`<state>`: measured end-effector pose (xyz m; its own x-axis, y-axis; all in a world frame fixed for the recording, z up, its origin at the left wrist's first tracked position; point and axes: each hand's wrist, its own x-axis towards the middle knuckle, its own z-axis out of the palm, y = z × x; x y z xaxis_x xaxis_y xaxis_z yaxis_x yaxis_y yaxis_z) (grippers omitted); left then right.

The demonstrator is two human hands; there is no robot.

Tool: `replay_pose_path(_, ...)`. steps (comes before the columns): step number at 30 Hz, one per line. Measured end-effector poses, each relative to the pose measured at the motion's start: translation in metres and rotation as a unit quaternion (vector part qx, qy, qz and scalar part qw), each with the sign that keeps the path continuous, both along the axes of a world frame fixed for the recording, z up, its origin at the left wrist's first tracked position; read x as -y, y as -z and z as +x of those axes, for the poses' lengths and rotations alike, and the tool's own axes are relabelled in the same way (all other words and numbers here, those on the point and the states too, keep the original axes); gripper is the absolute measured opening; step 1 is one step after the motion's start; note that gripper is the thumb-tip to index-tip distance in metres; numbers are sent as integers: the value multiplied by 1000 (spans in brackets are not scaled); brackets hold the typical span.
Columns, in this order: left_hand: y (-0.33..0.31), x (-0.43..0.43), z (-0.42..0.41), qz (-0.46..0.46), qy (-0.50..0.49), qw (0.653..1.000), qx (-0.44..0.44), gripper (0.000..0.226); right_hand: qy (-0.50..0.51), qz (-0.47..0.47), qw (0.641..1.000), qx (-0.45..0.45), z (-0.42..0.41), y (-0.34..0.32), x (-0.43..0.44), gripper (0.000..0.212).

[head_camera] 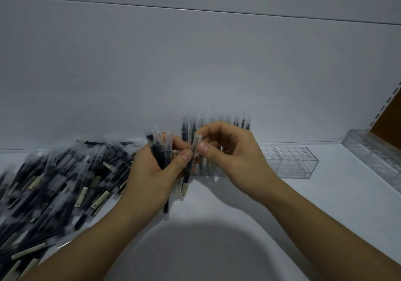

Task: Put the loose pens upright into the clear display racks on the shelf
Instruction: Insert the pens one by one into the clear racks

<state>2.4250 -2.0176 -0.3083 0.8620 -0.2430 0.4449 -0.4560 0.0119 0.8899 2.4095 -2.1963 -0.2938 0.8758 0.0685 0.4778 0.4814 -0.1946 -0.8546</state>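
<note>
Hands nearly touching on my remote feed: left hand (149, 172) grips a bundle of pens (156, 148), right hand (230, 150) pinches one pen (190, 163) by its cap, just before the clear racks (291, 164). Loose pens (56, 183) lie heaped left of the racks on the white shelf (227, 233); a white back panel (195, 63) rises behind.

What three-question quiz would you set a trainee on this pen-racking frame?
1. True or false: the left hand grips several pens.
2. The loose pile lies: A) left of the hands, B) right of them, C) inside a rack.
3. Fill in: the right hand pinches the top of ___ pen.
Key: 1 true; 2 A; 3 one.
</note>
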Motion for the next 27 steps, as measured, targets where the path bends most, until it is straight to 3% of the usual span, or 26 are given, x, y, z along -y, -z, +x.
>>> replay_pose_path(3, 5, -1, 4, -3, -21, 1000, 0, 21, 8, 72, 997, -9, -2, -12, 5, 11)
replay_pose_path(5, 5, -3, 5, -5, -23, 1000, 3, 25, 33, 117, 992, -13, -4, -21, 13, 23)
replay_pose_path(12, -1, 2, -2, -54, 62, 996, -42, 28, 146, 141, 978, 50, 0, -36, 41, 22)
replay_pose_path(16, -4, -2, 2, -165, 120, 966, -162, 5, 175, 131, 974, 54, 3, -35, 49, 15)
replay_pose_path(17, -4, -3, 2, -184, 135, 956, -185, 15, 176, 129, 974, 52, 3, -35, 50, 15)
replay_pose_path(27, -4, -3, -3, -74, 91, 986, -115, 34, 181, 73, 978, 73, 4, -31, 46, 21)
